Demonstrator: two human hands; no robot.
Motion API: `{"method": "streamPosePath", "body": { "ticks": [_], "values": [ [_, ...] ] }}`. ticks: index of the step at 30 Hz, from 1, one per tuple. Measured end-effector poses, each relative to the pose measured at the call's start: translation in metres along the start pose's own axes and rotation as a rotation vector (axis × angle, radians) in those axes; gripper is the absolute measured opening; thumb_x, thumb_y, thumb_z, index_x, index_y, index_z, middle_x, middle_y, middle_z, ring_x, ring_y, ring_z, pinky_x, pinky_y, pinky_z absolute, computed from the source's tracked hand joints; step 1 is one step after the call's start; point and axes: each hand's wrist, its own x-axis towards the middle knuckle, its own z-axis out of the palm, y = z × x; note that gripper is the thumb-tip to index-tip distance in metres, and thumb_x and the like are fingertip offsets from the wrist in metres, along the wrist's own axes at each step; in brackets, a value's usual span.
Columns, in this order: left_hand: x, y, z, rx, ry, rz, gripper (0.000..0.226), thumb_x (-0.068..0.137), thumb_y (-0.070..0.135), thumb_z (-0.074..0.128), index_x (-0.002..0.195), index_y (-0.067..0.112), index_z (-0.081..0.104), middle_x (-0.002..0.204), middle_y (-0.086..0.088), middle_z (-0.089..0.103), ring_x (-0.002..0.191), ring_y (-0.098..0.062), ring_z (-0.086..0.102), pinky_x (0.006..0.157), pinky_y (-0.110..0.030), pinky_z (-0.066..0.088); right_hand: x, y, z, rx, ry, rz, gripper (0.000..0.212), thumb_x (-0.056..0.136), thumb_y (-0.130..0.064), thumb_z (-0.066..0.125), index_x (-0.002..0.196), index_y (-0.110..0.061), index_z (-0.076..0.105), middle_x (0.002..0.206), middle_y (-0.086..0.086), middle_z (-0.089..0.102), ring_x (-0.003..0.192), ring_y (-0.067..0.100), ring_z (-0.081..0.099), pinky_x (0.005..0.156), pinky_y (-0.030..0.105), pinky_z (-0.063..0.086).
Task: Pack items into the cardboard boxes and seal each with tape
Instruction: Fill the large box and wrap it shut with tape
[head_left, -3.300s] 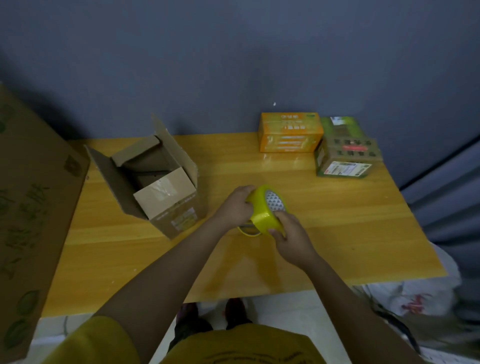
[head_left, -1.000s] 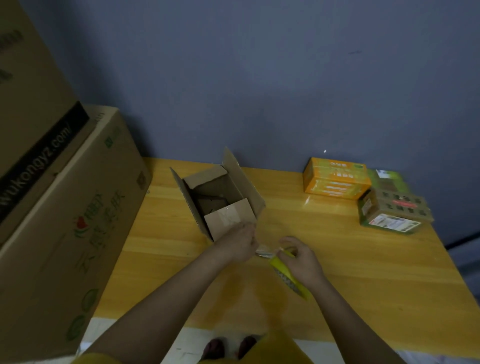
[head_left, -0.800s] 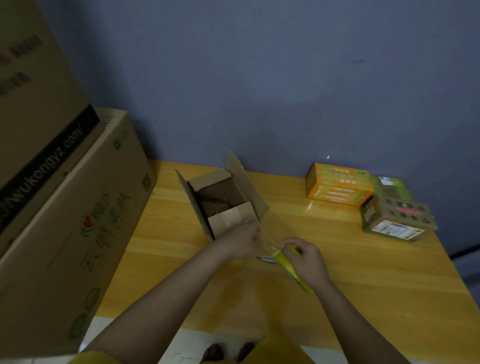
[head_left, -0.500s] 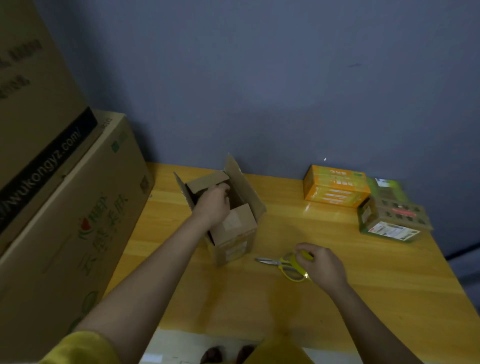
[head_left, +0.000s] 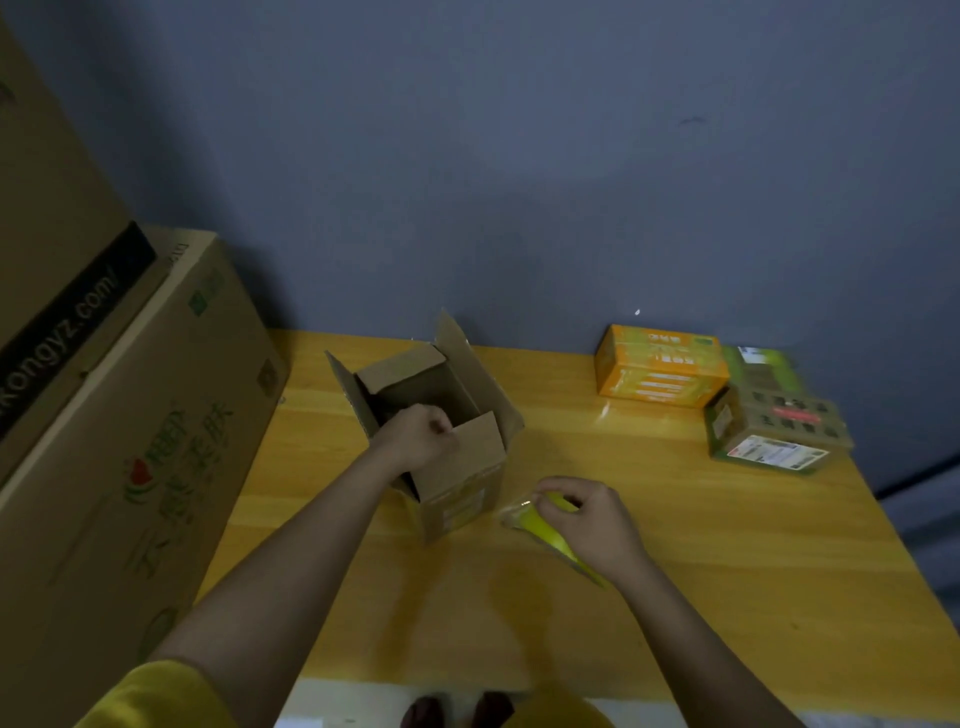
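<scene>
A small brown cardboard box (head_left: 467, 483) stands open on the wooden table (head_left: 727, 571), its flaps up. My left hand (head_left: 421, 436) reaches over the box's opening and grips the top edge of the near flap with curled fingers. Just right of the box, my right hand (head_left: 587, 514) holds a yellow tape roll (head_left: 540, 522) seen edge-on and tilted, low over the table. A bit of clear tape shows at the roll's left end. What lies inside the box is hidden by my hand and by shadow.
An orange packet box (head_left: 660, 371) and a green-brown packet box (head_left: 774, 426) lie at the table's back right by the blue-grey wall. Two large printed cartons (head_left: 130, 467) stand stacked against the table's left edge.
My left hand has moved from the box's far side to its near flap. My right hand has raised the yellow roll; the scissors seen beside it half a second ago no longer show.
</scene>
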Motion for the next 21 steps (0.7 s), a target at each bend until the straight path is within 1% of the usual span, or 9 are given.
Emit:
{"method": "streamPosePath", "body": {
  "ticks": [3, 6, 8, 10, 13, 15, 17, 19, 21],
  "values": [
    [-0.001, 0.0, 0.002, 0.013, 0.001, 0.039, 0.022, 0.095, 0.034, 0.054, 0.074, 0.033, 0.062, 0.096, 0.009, 0.064, 0.092, -0.014, 0.059, 0.079, -0.039, 0.054, 0.008, -0.002, 0.011, 0.039, 0.019, 0.002, 0.004, 0.084, -0.047, 0.066, 0.088, -0.048, 0.068, 0.113, -0.014, 0.069, 0.111, 0.008, 0.06, 0.088, 0.037, 0.052],
    [-0.003, 0.0, 0.004, 0.036, 0.008, 0.09, 0.019, 0.097, 0.034, 0.052, 0.086, 0.032, 0.067, 0.098, 0.013, 0.065, 0.09, -0.013, 0.06, 0.077, -0.041, 0.056, 0.015, -0.001, 0.019, 0.087, 0.023, 0.003, 0.009, 0.087, -0.038, 0.069, 0.095, -0.036, 0.072, 0.112, -0.007, 0.071, 0.111, 0.01, 0.061, 0.086, 0.036, 0.053],
    [-0.004, -0.001, 0.003, 0.051, 0.01, 0.124, 0.019, 0.098, 0.036, 0.051, 0.088, 0.032, 0.067, 0.1, 0.01, 0.068, 0.086, -0.012, 0.06, 0.073, -0.038, 0.055, 0.018, -0.001, 0.022, 0.122, 0.053, 0.0, 0.009, 0.086, -0.038, 0.07, 0.093, -0.035, 0.073, 0.108, -0.009, 0.072, 0.108, 0.011, 0.063, 0.083, 0.032, 0.053],
    [-0.002, -0.002, 0.002, 0.083, 0.014, 0.148, 0.022, 0.098, 0.035, 0.05, 0.099, 0.027, 0.071, 0.104, 0.009, 0.068, 0.088, -0.012, 0.061, 0.071, -0.034, 0.053, 0.019, -0.002, 0.022, 0.147, 0.078, -0.015, 0.009, 0.084, -0.043, 0.069, 0.091, -0.037, 0.073, 0.1, -0.012, 0.073, 0.099, 0.014, 0.067, 0.082, 0.033, 0.054],
    [0.002, -0.002, 0.002, 0.059, -0.005, 0.162, 0.027, 0.099, 0.03, 0.049, 0.112, 0.019, 0.071, 0.11, 0.006, 0.068, 0.094, -0.015, 0.062, 0.075, -0.036, 0.055, 0.021, -0.005, 0.021, 0.185, 0.131, 0.002, 0.01, 0.081, -0.049, 0.069, 0.085, -0.041, 0.073, 0.086, -0.014, 0.074, 0.083, 0.024, 0.069, 0.077, 0.044, 0.055],
    [0.005, -0.001, 0.001, -0.009, -0.043, 0.159, 0.027, 0.099, 0.027, 0.05, 0.108, 0.015, 0.072, 0.105, 0.003, 0.069, 0.09, -0.014, 0.062, 0.077, -0.038, 0.056, 0.023, -0.009, 0.021, 0.202, 0.15, 0.009, 0.011, 0.078, -0.053, 0.069, 0.081, -0.043, 0.072, 0.082, -0.013, 0.073, 0.08, 0.032, 0.068, 0.073, 0.049, 0.055],
    [0.007, -0.002, 0.0, -0.043, -0.065, 0.162, 0.023, 0.098, 0.026, 0.052, 0.094, 0.018, 0.073, 0.093, 0.002, 0.069, 0.082, -0.012, 0.062, 0.076, -0.04, 0.056, 0.025, -0.012, 0.024, 0.206, 0.162, 0.032, 0.008, 0.08, -0.05, 0.07, 0.081, -0.042, 0.072, 0.08, -0.012, 0.073, 0.078, 0.038, 0.066, 0.069, 0.052, 0.054],
    [0.009, -0.004, 0.001, -0.06, -0.064, 0.167, 0.02, 0.097, 0.027, 0.055, 0.082, 0.026, 0.069, 0.085, 0.005, 0.067, 0.081, -0.012, 0.063, 0.076, -0.043, 0.056, 0.024, -0.016, 0.026, 0.233, 0.163, 0.078, 0.007, 0.084, -0.038, 0.071, 0.089, -0.034, 0.074, 0.08, -0.005, 0.073, 0.081, 0.042, 0.065, 0.068, 0.053, 0.053],
    [0.009, -0.005, 0.003, -0.064, -0.062, 0.159, 0.023, 0.095, 0.027, 0.057, 0.074, 0.03, 0.065, 0.08, 0.008, 0.067, 0.079, -0.012, 0.063, 0.076, -0.044, 0.056, 0.024, -0.017, 0.028, 0.255, 0.151, 0.109, 0.015, 0.085, -0.033, 0.071, 0.096, -0.024, 0.076, 0.078, -0.009, 0.071, 0.079, 0.039, 0.065, 0.07, 0.05, 0.054]
  ]
}}
